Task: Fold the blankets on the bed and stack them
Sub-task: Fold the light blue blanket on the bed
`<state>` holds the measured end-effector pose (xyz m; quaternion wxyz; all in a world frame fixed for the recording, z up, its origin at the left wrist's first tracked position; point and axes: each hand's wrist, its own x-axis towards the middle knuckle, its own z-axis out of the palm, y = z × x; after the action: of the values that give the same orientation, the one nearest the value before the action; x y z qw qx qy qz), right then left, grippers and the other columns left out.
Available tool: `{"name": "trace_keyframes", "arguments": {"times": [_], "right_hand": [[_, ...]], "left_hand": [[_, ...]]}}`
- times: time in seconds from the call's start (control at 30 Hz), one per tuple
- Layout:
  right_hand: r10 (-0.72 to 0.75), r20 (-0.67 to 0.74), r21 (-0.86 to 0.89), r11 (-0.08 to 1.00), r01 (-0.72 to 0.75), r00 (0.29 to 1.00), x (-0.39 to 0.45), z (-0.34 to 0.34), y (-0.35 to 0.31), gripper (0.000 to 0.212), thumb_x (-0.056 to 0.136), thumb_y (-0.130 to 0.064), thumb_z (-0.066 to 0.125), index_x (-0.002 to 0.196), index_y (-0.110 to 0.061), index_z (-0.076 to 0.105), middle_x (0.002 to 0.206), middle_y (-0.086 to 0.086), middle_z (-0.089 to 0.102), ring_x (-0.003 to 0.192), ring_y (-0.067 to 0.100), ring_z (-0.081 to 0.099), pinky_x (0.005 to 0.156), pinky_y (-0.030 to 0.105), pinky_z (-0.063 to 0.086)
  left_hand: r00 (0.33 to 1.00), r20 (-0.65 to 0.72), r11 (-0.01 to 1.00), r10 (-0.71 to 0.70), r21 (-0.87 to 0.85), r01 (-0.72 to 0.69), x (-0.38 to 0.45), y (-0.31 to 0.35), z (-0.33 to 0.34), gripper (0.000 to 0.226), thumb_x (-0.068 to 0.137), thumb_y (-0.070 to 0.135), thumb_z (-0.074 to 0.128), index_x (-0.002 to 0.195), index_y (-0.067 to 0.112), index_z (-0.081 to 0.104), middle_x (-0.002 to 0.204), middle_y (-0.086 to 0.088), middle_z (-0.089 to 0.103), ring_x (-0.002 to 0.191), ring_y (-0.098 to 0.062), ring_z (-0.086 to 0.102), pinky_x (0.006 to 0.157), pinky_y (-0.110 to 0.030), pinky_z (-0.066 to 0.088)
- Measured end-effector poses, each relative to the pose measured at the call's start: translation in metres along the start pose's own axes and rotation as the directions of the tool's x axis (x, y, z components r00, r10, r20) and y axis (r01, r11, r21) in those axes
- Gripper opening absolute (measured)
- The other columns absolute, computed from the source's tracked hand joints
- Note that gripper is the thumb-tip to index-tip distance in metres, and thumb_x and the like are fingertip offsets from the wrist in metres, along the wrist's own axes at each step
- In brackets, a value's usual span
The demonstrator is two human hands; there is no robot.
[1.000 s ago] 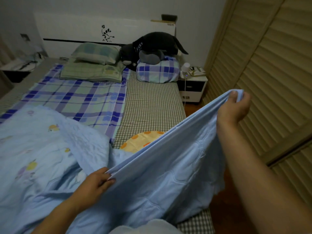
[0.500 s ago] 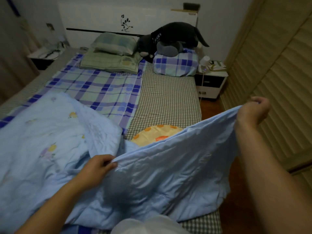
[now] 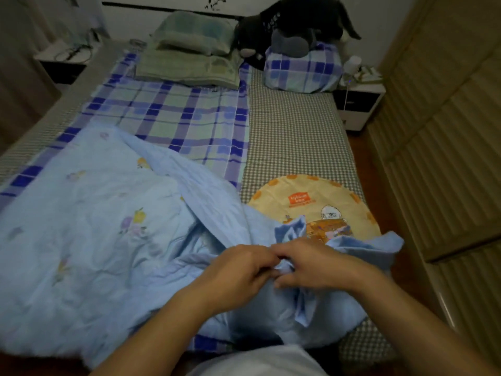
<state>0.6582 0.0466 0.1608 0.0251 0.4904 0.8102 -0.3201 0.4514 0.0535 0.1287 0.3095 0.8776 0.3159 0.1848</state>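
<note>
A light blue quilt [image 3: 89, 229] with small flower prints lies rumpled over the near left half of the bed. My left hand [image 3: 241, 270] and my right hand [image 3: 311, 264] meet at the near middle, both pinching bunched edges of this quilt together. A blue and green plaid blanket [image 3: 179, 118] lies flat beyond it, partly under the quilt. A folded green blanket [image 3: 187, 69] lies at the head of the bed. A yellow-orange cartoon print cloth [image 3: 311, 202] lies to the right, its near part hidden by the quilt.
The bed has a grey checked sheet [image 3: 295, 137]. A green pillow [image 3: 195, 31], a plaid pillow [image 3: 303, 69] and a black plush toy [image 3: 292, 20] sit at the headboard. White nightstands [image 3: 357, 104] flank the bed. Slatted wardrobe doors [image 3: 444, 131] run along the right.
My right hand, earlier stretched out to the right holding the quilt's edge up, has swung in to meet my left hand. The raised quilt has dropped, and the view tilts down.
</note>
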Motion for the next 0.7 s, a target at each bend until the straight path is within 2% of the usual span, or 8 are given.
{"name": "trace_keyframes", "arguments": {"times": [0.1, 0.2, 0.3, 0.4, 0.47, 0.57, 0.63, 0.7], "right_hand": [[0.061, -0.087, -0.093, 0.993, -0.069, 0.994, -0.007, -0.001, -0.025, 0.026, 0.092, -0.059, 0.052, 0.1, -0.037, 0.064, 0.087, -0.013, 0.067, 0.077, 0.003, 0.058, 0.071, 0.033, 0.05], [0.129, -0.346, -0.172, 0.965, -0.198, 0.929, -0.03, -0.02, -0.047, 0.042, 0.094, -0.063, 0.036, 0.083, -0.033, 0.063, 0.075, -0.012, 0.064, 0.07, 0.003, 0.056, 0.067, 0.034, 0.048], [0.164, -0.61, -0.123, 0.947, -0.297, 0.775, -0.055, -0.042, -0.061, 0.034, 0.093, -0.05, 0.042, 0.091, -0.031, 0.07, 0.082, -0.012, 0.069, 0.077, 0.007, 0.063, 0.07, 0.037, 0.051], [0.173, -0.78, -0.019, 0.954, -0.3, 0.601, -0.068, -0.06, -0.074, 0.025, 0.09, -0.038, 0.048, 0.1, -0.032, 0.07, 0.091, -0.012, 0.07, 0.086, 0.007, 0.066, 0.079, 0.032, 0.05], [0.176, -0.845, 0.02, 0.954, -0.299, 0.504, -0.07, -0.072, -0.086, 0.025, 0.088, -0.038, 0.049, 0.099, -0.033, 0.07, 0.09, -0.013, 0.069, 0.086, 0.006, 0.065, 0.08, 0.024, 0.048], [0.177, -0.889, 0.05, 0.954, -0.297, 0.421, -0.072, -0.087, -0.101, 0.021, 0.087, -0.026, 0.055, 0.096, -0.031, 0.074, 0.088, -0.018, 0.068, 0.086, 0.002, 0.064, 0.08, 0.01, 0.043], [0.16, -0.904, 0.048, 0.96, -0.276, 0.396, -0.07, -0.097, -0.113, 0.019, 0.089, -0.021, 0.059, 0.096, -0.03, 0.074, 0.085, -0.018, 0.069, 0.085, -0.002, 0.064, 0.077, 0.009, 0.043], [0.131, -0.926, 0.036, 0.964, -0.264, 0.354, -0.065, -0.109, -0.122, 0.016, 0.092, -0.019, 0.061, 0.094, -0.028, 0.075, 0.084, -0.016, 0.07, 0.083, -0.003, 0.064, 0.075, 0.01, 0.043]], "left_hand": [[0.998, -0.017, 0.996, 0.068, -0.053, -0.069, -0.017, -0.007, -0.017, 0.023, 0.096, 0.038, 0.055, 0.118, 0.033, 0.06, 0.103, 0.009, 0.068, 0.095, -0.01, 0.064, 0.08, -0.031, 0.052], [0.999, -0.025, 0.999, 0.047, -0.016, -0.047, -0.014, -0.027, -0.036, 0.03, 0.09, 0.045, 0.058, 0.111, 0.032, 0.042, 0.099, 0.008, 0.064, 0.091, -0.017, 0.063, 0.076, -0.036, 0.05], [0.99, -0.059, 0.98, 0.126, 0.162, -0.115, -0.002, -0.055, -0.061, 0.031, 0.091, 0.05, 0.054, 0.105, 0.024, 0.045, 0.093, 0.002, 0.062, 0.085, -0.024, 0.06, 0.072, -0.04, 0.048], [0.961, -0.014, 0.92, 0.276, 0.293, -0.26, 0.007, -0.075, -0.087, 0.038, 0.093, 0.054, 0.055, 0.111, 0.021, 0.054, 0.113, -0.001, 0.06, 0.101, -0.022, 0.056, 0.091, -0.038, 0.047], [0.94, 0.059, 0.864, 0.337, 0.377, -0.334, 0.009, -0.082, -0.099, 0.044, 0.093, 0.061, 0.051, 0.117, 0.025, 0.06, 0.135, -0.004, 0.052, 0.123, -0.022, 0.048, 0.112, -0.043, 0.035], [0.956, 0.064, 0.892, 0.285, 0.348, -0.289, 0.006, -0.086, -0.106, 0.051, 0.094, 0.068, 0.041, 0.113, 0.03, 0.068, 0.145, -0.001, 0.041, 0.137, -0.018, 0.036, 0.122, -0.047, 0.015], [0.976, 0.012, 0.919, 0.218, 0.334, -0.209, 0.009, -0.087, -0.11, 0.049, 0.095, 0.065, 0.038, 0.115, 0.032, 0.068, 0.146, -0.003, 0.037, 0.137, -0.023, 0.035, 0.121, -0.045, 0.017], [0.981, -0.023, 0.875, 0.192, 0.457, -0.161, 0.017, -0.094, -0.111, 0.041, 0.092, 0.053, 0.054, 0.125, 0.032, 0.065, 0.153, -0.012, 0.031, 0.137, -0.033, 0.033, 0.116, -0.047, 0.028]]}}
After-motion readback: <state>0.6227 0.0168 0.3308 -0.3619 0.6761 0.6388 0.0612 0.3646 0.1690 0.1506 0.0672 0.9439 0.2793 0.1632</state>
